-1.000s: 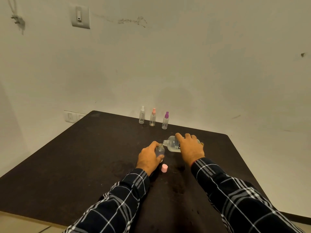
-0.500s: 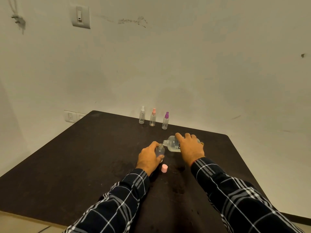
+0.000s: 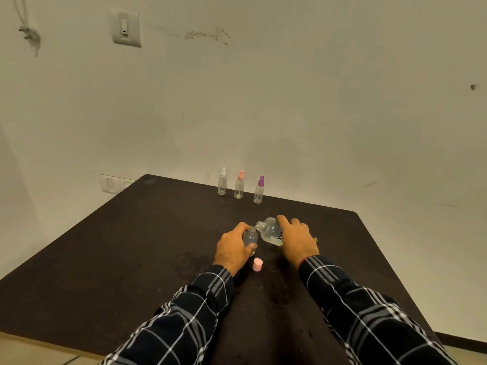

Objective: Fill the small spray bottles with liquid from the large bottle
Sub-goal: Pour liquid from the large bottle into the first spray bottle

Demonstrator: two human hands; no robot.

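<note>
My left hand (image 3: 233,250) grips a small clear spray bottle (image 3: 250,237) with no top, held upright on the dark table (image 3: 118,246). My right hand (image 3: 297,241) holds the large clear bottle (image 3: 270,230) tipped on its side, its open mouth touching the small bottle's neck. A pink cap (image 3: 257,264) lies on the table just in front of the small bottle. Three capped small spray bottles stand in a row at the table's far edge: white-topped (image 3: 222,181), pink-topped (image 3: 239,185) and purple-topped (image 3: 259,190).
The table's far edge meets a pale wall with a switch (image 3: 126,29) high up and sockets (image 3: 113,183) low at the left. Damp-looking patches mark the tabletop around my hands. The table's right edge runs diagonally past my right sleeve.
</note>
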